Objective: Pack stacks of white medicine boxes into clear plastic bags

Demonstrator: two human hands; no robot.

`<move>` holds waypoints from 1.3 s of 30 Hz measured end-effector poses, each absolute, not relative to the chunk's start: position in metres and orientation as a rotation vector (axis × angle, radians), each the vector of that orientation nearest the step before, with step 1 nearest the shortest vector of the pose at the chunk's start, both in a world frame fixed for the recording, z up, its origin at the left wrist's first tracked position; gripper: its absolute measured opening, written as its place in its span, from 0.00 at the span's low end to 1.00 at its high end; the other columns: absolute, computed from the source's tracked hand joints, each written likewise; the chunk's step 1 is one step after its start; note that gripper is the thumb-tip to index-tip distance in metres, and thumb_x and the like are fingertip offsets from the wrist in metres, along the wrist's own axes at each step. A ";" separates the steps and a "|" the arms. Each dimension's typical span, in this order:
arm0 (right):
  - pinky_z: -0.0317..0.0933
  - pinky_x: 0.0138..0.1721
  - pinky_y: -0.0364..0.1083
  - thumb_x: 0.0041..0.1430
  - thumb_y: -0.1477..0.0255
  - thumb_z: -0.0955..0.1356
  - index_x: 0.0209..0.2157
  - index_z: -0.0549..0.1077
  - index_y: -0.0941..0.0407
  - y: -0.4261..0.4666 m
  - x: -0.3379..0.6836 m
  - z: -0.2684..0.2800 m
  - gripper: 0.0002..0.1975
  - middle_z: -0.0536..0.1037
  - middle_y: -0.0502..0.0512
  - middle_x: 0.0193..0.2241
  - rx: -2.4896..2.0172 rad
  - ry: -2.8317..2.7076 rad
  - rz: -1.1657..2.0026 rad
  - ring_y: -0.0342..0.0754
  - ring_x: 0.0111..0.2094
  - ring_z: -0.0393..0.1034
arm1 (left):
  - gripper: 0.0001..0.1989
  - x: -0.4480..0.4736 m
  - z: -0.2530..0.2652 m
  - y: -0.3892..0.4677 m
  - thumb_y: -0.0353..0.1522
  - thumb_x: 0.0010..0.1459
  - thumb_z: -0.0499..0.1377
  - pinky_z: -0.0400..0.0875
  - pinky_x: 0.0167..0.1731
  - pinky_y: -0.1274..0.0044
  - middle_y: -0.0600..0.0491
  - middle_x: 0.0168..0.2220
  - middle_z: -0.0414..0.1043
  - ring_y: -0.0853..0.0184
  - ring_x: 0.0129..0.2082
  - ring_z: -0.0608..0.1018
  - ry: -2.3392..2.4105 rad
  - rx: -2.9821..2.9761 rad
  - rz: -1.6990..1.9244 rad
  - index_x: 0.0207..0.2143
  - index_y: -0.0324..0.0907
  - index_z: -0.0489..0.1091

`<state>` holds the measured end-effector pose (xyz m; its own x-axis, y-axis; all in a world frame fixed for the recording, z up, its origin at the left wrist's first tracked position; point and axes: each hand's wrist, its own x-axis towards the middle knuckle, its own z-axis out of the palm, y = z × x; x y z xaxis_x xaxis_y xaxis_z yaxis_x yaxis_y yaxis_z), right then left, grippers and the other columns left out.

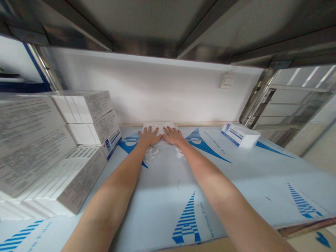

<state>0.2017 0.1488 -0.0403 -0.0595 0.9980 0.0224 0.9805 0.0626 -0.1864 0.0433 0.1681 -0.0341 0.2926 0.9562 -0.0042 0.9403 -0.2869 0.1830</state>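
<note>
Both my arms reach forward to the back of a shelf board [157, 196] covered in light blue protective film. My left hand [149, 136] lies flat with fingers spread on a white package in clear plastic wrap [160, 125]. Beside it, my right hand [173, 135] presses on the same package, its fingers stretched out too. The thumbs nearly meet over the middle. Crumpled plastic [151, 154] sticks out toward me below the hands. The package's back edge lies by the white wall; what is inside cannot be made out.
Stacked white printed boxes [89, 108] fill the left side. A single white and blue box [240, 134] sits at the back right. Close overhead is a metal shelf [147, 28] with ribs. Metal posts [259, 94] stand at both sides, and a switch [227, 81] is on the wall.
</note>
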 end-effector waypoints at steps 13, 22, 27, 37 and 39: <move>0.48 0.64 0.54 0.66 0.62 0.60 0.63 0.65 0.52 0.165 0.222 -0.009 0.26 0.67 0.57 0.63 -1.947 -2.082 0.071 0.56 0.65 0.55 | 0.31 0.038 -0.021 0.178 0.53 0.60 0.50 0.47 0.64 0.53 0.48 0.70 0.50 0.46 0.70 0.49 1.792 2.478 0.388 0.61 0.53 0.66; 0.34 0.68 0.60 0.69 0.54 0.54 0.70 0.49 0.53 0.174 0.201 -0.026 0.33 0.44 0.57 0.72 -1.917 -2.225 0.085 0.60 0.71 0.36 | 0.31 0.036 -0.032 0.192 0.50 0.65 0.41 0.39 0.66 0.52 0.60 0.73 0.35 0.49 0.72 0.37 1.753 2.492 0.386 0.69 0.59 0.48; 0.30 0.68 0.63 0.67 0.49 0.54 0.71 0.44 0.49 0.176 0.198 -0.041 0.36 0.39 0.54 0.72 -1.960 -2.244 0.117 0.63 0.72 0.31 | 0.30 0.035 -0.041 0.200 0.45 0.67 0.37 0.38 0.65 0.47 0.56 0.73 0.37 0.48 0.72 0.39 1.810 2.403 0.277 0.70 0.57 0.44; 0.32 0.67 0.65 0.64 0.45 0.53 0.70 0.50 0.45 0.182 0.199 -0.043 0.37 0.45 0.52 0.72 -1.992 -2.274 0.170 0.64 0.71 0.36 | 0.24 0.036 -0.042 0.196 0.43 0.69 0.48 0.57 0.61 0.49 0.44 0.68 0.55 0.48 0.66 0.60 1.837 2.458 0.281 0.65 0.50 0.59; 0.29 0.66 0.69 0.64 0.45 0.53 0.69 0.51 0.44 0.179 0.199 -0.041 0.36 0.46 0.51 0.72 -1.996 -2.262 0.183 0.64 0.71 0.36 | 0.21 0.036 -0.041 0.194 0.40 0.67 0.56 0.69 0.54 0.56 0.43 0.60 0.65 0.54 0.56 0.72 1.835 2.499 0.321 0.59 0.43 0.65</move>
